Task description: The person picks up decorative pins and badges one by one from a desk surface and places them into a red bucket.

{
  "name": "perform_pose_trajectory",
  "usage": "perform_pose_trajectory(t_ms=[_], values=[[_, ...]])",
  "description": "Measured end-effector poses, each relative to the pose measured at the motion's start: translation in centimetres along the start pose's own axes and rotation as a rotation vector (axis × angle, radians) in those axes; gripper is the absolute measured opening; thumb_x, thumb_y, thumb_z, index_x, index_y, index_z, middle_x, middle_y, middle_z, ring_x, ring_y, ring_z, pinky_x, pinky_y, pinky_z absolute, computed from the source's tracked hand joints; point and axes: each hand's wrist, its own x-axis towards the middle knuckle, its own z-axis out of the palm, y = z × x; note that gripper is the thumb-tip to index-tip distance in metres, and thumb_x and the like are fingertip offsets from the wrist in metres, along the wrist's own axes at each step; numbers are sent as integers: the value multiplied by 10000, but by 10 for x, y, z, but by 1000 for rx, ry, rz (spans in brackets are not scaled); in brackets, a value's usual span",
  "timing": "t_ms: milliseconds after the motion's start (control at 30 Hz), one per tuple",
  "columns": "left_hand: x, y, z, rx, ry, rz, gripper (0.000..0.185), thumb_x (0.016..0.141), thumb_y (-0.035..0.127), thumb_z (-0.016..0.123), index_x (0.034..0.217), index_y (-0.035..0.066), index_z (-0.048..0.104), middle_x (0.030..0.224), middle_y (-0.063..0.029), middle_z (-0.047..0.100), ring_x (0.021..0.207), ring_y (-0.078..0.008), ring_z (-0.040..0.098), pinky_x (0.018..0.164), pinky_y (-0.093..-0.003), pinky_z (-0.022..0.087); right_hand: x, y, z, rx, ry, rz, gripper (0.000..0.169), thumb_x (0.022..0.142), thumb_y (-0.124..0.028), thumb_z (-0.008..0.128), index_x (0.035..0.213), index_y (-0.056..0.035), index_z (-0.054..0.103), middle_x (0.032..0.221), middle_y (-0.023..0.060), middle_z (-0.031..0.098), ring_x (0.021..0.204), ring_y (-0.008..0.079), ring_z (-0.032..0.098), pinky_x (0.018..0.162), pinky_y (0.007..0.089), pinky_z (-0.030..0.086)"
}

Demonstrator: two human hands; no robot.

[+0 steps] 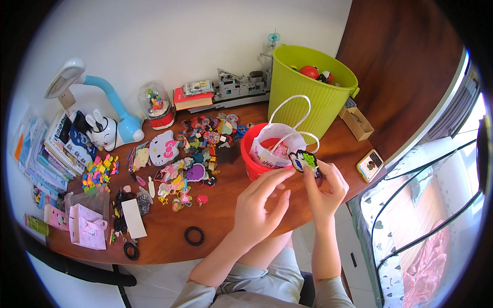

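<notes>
A small flat figure of fuse beads, green, white and dark [307, 159], is pinched between the thumb and fingers of my right hand [327, 184], above the desk's front right part. My left hand [264, 200] is just left of it, fingers apart and curved, with nothing seen in it. Behind both hands stands a red bucket [248, 148] with a white paper bag with handles [265, 140] inside; something pink lies in the bag. To the left, a pile of small toys and building bricks [204, 138] spreads over the wooden desk [227, 200], beside a Hello Kitty-shaped case [163, 148].
A tall green bin [308, 100] holding toys stands behind the bucket. A phone [369, 165] and an open cardboard box [358, 123] lie at the right. Leftward are a desk lamp [115, 96], colourful small pieces [98, 173], a pink gift bag [86, 227] and a black coil hair tie [194, 236].
</notes>
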Motion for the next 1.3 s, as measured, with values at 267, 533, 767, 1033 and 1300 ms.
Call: perform_pose_trajectory(t_ms=[267, 533, 767, 1033, 1300], values=[[7, -6, 10, -3, -63, -55, 612, 825, -61, 614, 1411, 16, 454, 1399, -162, 512, 968, -163, 663, 693, -235, 527, 9, -2, 15, -8, -29, -46, 294, 736, 53, 740, 1022, -10, 710, 801, 75, 688, 625, 103, 618, 549, 210, 483], [12, -15, 13, 92, -44, -76, 611, 853, 34, 616, 1431, 30, 422, 1412, -179, 491, 963, -248, 666, 696, -289, 540, 4, -2, 20, 101, -88, 112, 298, 774, 57, 703, 1061, -23, 709, 963, 128, 721, 776, 151, 700, 663, 244, 550], [8, -19, 13, 90, 34, 13, 487, 862, 13, 605, 1342, 30, 525, 1339, -140, 548, 907, -212, 682, 644, -272, 531, -3, 5, 15, 88, -122, -2, 243, 789, 83, 671, 1009, -11, 709, 954, 136, 718, 771, 171, 703, 659, 254, 560], [1, -10, -1, 35, 10, -96, 382, 849, -81, 560, 1214, 16, 618, 1123, -110, 649, 878, -142, 665, 680, -224, 520, -17, 6, 9, 150, -157, -22, 243, 776, 117, 639, 963, -17, 718, 892, 113, 711, 724, 158, 690, 619, 248, 550], [-11, -12, -32, 111, 0, -141, 230, 849, -57, 549, 1030, 1, 676, 969, -92, 688, 812, -153, 657, 732, -263, 516, -30, 6, 7, 182, -217, 8, 262, 762, 125, 615, 941, -32, 723, 875, 106, 711, 697, 158, 685, 573, 239, 531]])
